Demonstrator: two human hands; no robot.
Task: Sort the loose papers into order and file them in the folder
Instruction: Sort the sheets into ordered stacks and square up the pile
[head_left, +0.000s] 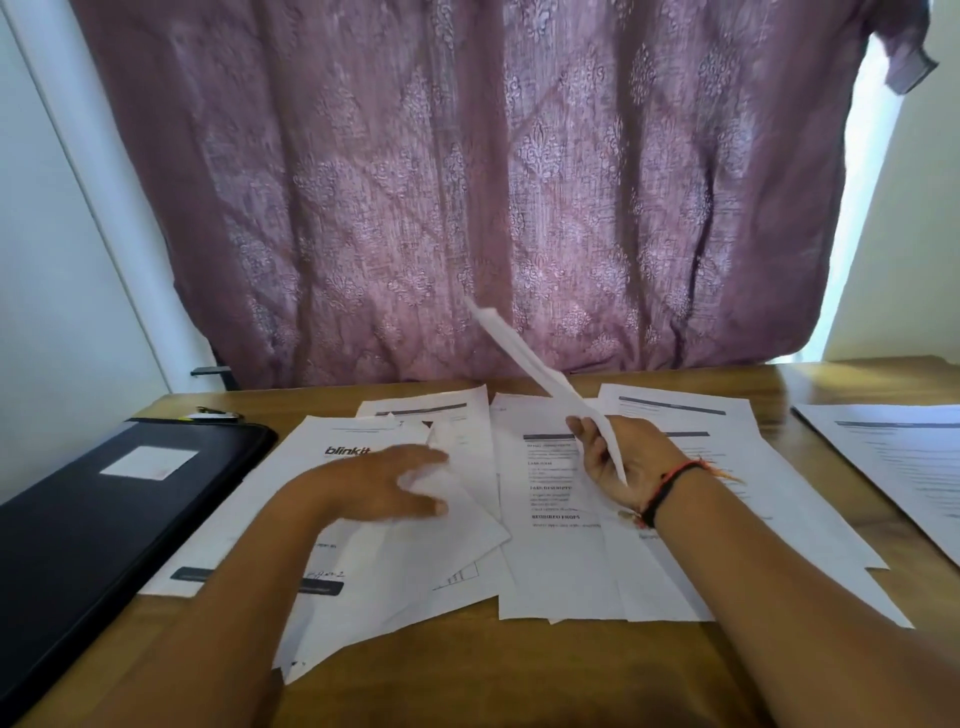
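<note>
while the left hand (384, 483) lies flat on papers (571, 571), the right hand (618, 462) grasps a raised sheet (524, 358).

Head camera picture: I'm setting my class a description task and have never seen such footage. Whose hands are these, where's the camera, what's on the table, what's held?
No machine here: a person wears one camera on the head, looking forward and down at their own bare hands. Printed loose papers lie spread and overlapping on a wooden table, with a closed black folder at the left and a purple curtain behind. The left hand, blurred, lies open on the papers. The right hand grips a raised paper, seen edge-on, so I cannot tell whether it is one sheet or several.
</note>
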